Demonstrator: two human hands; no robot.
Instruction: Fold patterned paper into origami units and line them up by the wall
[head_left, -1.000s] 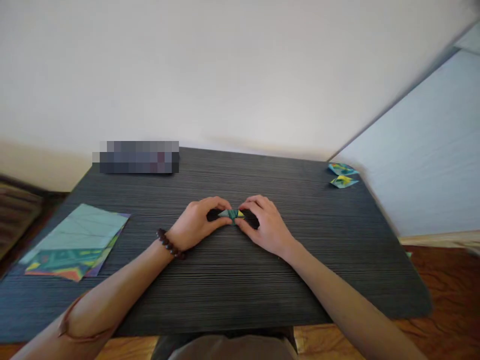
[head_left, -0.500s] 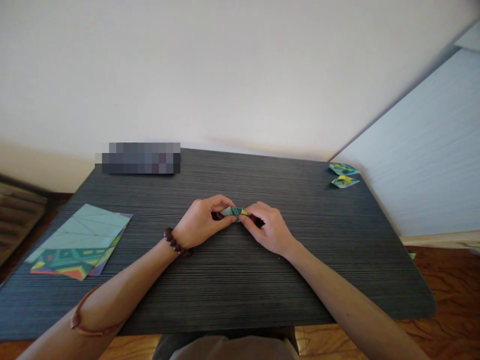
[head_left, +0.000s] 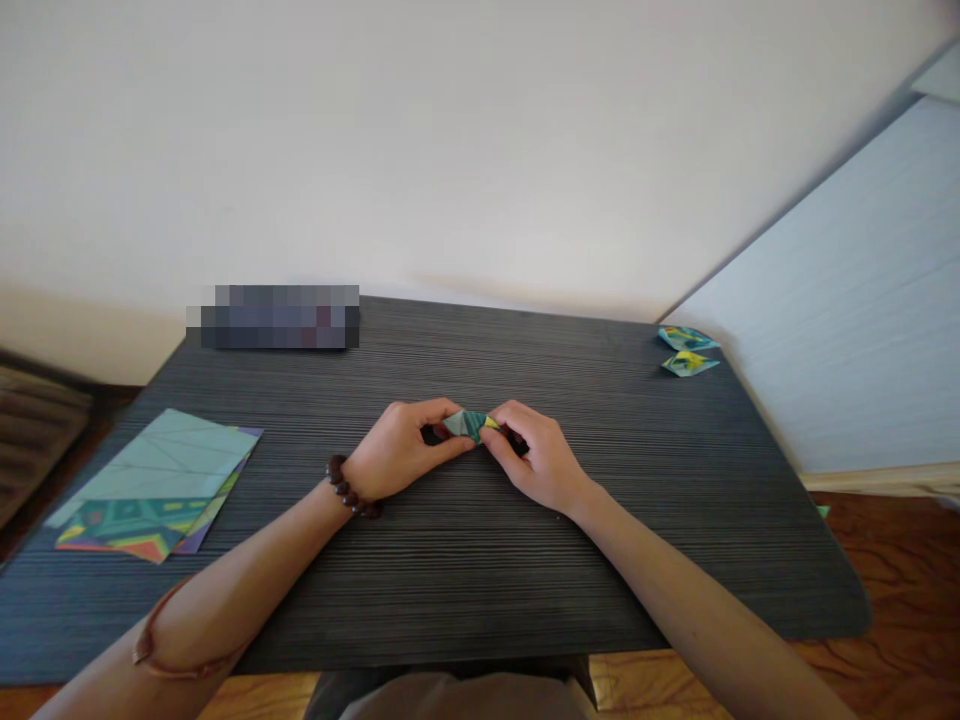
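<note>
A small piece of folded paper (head_left: 468,424), patterned in green and yellow with a pale blue-green side, is held just above the middle of the dark table. My left hand (head_left: 405,445) pinches its left end between thumb and fingers. At the right end, the thumb and forefinger of my right hand (head_left: 536,455) are closed on the yellow tip. Some fingertips behind the paper are hidden. A dark beaded bracelet (head_left: 345,485) circles my left wrist.
Patterned paper sheets (head_left: 161,460) lie in a pile on the table's left side. Two folded paper shapes (head_left: 688,362) sit at the back right corner. A blurred-out dark object (head_left: 277,325) stands at the back left. The table (head_left: 465,580) meets a white wall (head_left: 480,150).
The left forefinger has drawn back a little from the top of the folded paper, so more of its green patterned face shows. The right hand has hardly moved.
</note>
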